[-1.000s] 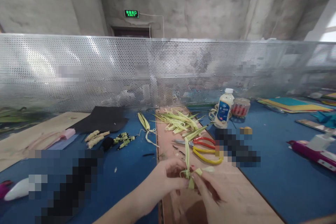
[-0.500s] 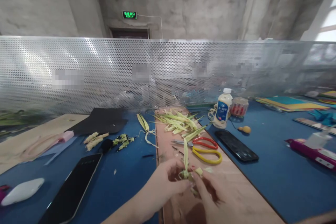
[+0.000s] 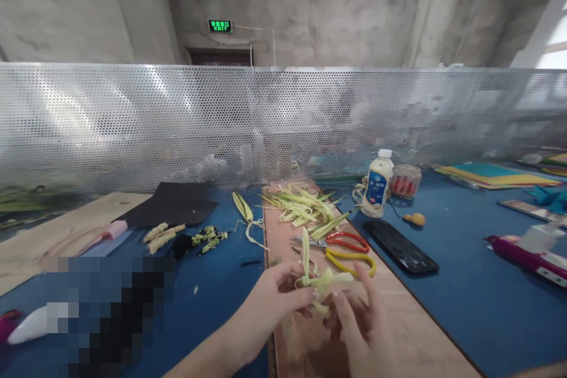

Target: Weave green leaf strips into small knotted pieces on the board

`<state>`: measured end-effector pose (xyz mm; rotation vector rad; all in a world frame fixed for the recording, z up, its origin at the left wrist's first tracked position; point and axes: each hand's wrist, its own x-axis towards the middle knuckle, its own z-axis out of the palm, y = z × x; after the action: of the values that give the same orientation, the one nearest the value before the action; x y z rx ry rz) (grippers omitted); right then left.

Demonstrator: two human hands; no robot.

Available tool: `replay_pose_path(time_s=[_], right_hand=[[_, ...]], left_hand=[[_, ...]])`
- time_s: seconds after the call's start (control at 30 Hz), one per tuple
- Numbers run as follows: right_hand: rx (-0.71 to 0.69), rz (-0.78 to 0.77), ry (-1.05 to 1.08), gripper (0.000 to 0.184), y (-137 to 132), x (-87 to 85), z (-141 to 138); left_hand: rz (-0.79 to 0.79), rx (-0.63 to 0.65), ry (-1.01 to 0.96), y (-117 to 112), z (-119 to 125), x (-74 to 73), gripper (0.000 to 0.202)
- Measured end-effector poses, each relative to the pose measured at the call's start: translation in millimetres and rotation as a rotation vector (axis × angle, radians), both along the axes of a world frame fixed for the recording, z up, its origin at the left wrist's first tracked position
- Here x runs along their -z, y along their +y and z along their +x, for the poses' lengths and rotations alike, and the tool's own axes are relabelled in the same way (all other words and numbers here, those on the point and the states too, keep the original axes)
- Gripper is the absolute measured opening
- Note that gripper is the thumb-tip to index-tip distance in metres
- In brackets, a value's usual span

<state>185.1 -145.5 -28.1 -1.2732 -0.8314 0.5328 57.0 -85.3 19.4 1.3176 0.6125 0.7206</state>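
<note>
Left hand [image 3: 281, 298] nearest, thumb and forefinger pinched together on a pale green husk piece [image 3: 305, 261]; it stood between the two hands, one strip pointing up, others spreading toward the right. Right hand [image 3: 365, 322] just beside it, thumb and forefinger apart, forefinger raised; could not tell whether any of its fingertips touched the strips. Both hands were above a tan board [image 3: 416, 322] laid on a blue tabletop [image 3: 482, 313].

Just beyond the fingers: scissors [image 3: 328, 241] with one red and one yellow handle, lying on the board, blades toward the left. To the right of the fingers, off the board, a black phone [image 3: 401, 246] lay flat; well to the right, a purple tool [image 3: 525, 258].

Farther out, straight past the fingertips, a loose pile of husk strips [image 3: 301, 207] on the board; left of that, a tied husk bundle [image 3: 242, 207] on the blue surface. Beyond and right of the fingers, an upright white-capped bottle [image 3: 377, 184], a clear jar [image 3: 406, 182] with red contents close by. Past everything on the table, a perforated metal screen [image 3: 177, 118], then a green exit sign [image 3: 220, 26].
</note>
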Motion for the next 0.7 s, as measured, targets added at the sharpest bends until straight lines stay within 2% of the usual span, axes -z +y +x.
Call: replay_pose_path(time_s=[0.13,0.2,0.27,0.43,0.57,0.7], right_hand=[[-0.121,0.058,0.135,0.055,1.7,-7.5,3.8],[-0.207,0.042,0.209,0.05,1.7,-10.8,5.0],[-0.235,0.018,0.24,0.045,0.7,-13.9,5.2],[-0.155,0.012,0.084,0.027,-1.3,-11.6,7.2],[-0.018,0.113,-0.04,0.026,3.5,10.0,12.8],[0.013,0.159,-0.073,0.026,7.7,24.1,12.3]], left_hand=[[-0.063,0.044,-0.039,0.2,-0.5,-1.5,0.02],[-0.085,0.056,-0.056,0.1,-0.2,-1.3,0.019],[-0.103,0.053,-0.068,0.2,0.1,-0.7,0.02],[-0.17,0.083,-0.103,-0.1,0.6,-1.4,0.02],[-0.196,0.101,-0.119,-0.9,1.9,-3.7,0.02],[-0.203,0.051,-0.109,1.1,3.5,0.0,0.024]])
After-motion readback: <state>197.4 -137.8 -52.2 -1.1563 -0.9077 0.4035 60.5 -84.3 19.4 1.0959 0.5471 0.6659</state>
